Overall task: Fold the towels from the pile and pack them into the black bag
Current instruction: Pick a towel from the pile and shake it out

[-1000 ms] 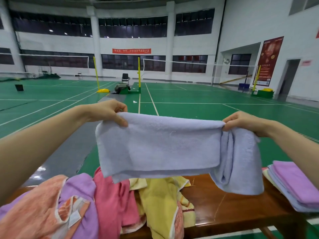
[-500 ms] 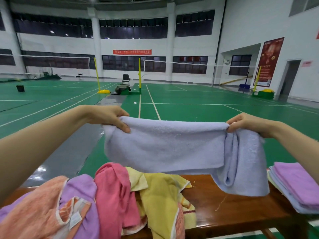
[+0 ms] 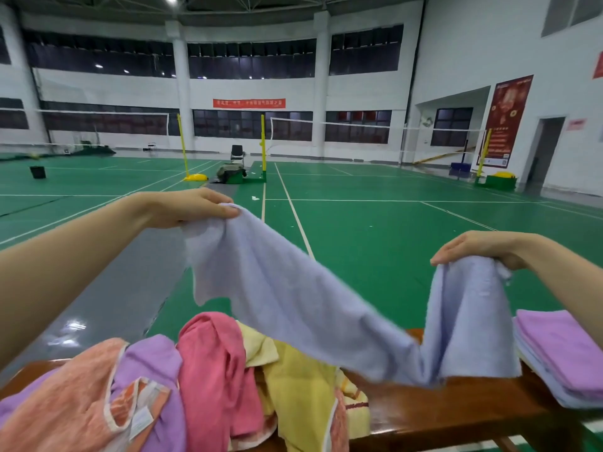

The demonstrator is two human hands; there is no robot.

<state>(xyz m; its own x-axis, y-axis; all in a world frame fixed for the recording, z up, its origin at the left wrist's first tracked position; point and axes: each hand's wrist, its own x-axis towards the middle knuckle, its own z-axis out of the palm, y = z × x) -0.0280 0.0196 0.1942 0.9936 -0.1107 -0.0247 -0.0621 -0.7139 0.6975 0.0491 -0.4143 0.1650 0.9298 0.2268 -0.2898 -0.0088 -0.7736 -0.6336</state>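
Observation:
A pale lavender-blue towel (image 3: 303, 301) hangs stretched between both my hands above a brown wooden bench (image 3: 456, 406). My left hand (image 3: 192, 207) pinches its upper left end, held high. My right hand (image 3: 483, 247) grips the other end lower at the right, where the cloth bunches and drapes down onto the bench top. A pile of unfolded towels (image 3: 208, 386) in orange, purple, pink and yellow lies on the bench at the lower left. A stack of folded towels (image 3: 561, 353), purple on top, sits at the right edge. No black bag is in view.
Beyond the bench spreads a green sports court with white lines, yellow net posts (image 3: 263, 141) and nets. A chair (image 3: 237, 153) and a dark heap stand near the middle post. A black bin (image 3: 38, 171) sits far left.
My right hand has dropped and moved right, so the towel now slopes down from left to right and its lower part rests on the bench. My left hand rose slightly.

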